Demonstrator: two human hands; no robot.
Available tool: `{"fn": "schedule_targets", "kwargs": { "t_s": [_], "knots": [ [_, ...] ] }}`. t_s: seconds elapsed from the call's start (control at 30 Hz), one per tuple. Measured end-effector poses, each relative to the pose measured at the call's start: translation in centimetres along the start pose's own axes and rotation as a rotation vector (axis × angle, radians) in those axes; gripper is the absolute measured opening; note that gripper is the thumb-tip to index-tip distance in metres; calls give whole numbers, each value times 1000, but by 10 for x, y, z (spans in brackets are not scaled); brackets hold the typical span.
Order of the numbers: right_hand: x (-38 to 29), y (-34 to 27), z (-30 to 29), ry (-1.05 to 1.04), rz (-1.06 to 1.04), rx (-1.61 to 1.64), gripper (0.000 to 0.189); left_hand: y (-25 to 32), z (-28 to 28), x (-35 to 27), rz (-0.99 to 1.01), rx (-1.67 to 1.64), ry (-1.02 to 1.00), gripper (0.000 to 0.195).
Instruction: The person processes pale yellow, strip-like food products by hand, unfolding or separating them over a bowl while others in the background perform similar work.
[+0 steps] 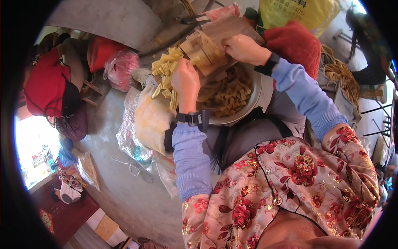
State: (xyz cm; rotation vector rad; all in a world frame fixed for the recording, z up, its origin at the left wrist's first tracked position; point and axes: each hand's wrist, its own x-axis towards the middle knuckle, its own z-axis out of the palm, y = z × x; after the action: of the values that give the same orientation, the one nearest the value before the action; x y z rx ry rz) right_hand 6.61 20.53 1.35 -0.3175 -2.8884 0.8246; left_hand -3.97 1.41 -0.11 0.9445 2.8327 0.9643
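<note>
My left hand [186, 81] is closed beside a bundle of pale yellow, flattened plant-like strips [166, 70], some hanging below its fingers. To the right, my right hand [245, 49] has its fingertips pinched together at the edge of a brown board [228, 31]; whether it holds a thin strip is too small to tell. Between the hands, wide folded or woven pale strips [203, 53] lie at the board. Under them, on my lap, a round metal basin [257, 93] holds many small folded tan pieces [231, 99].
A red cloth [293, 45] lies right of the basin, with a yellow printed sack [298, 14] behind. Coiled tan strips [340, 73] are further right. Left are a yellowish-white cloth [154, 118], clear plastic [127, 121], a pink plastic bag [122, 70] and a seated person in red [46, 84].
</note>
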Motion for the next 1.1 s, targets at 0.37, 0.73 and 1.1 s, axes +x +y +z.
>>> {"fn": "schedule_targets", "kwargs": {
  "t_s": [0.37,0.73,1.1],
  "knots": [
    [-61,-50,-32,-290,-73,576,12,44,-26,-43,-251,-1018,-613,21],
    [-93,-19,-32,-57,-374,220,17,11,-51,-86,-543,-1087,-597,16],
    [-73,-59,5,199,-644,2,16,44,-17,-95,-390,-1390,-1080,12]
  ]
}}
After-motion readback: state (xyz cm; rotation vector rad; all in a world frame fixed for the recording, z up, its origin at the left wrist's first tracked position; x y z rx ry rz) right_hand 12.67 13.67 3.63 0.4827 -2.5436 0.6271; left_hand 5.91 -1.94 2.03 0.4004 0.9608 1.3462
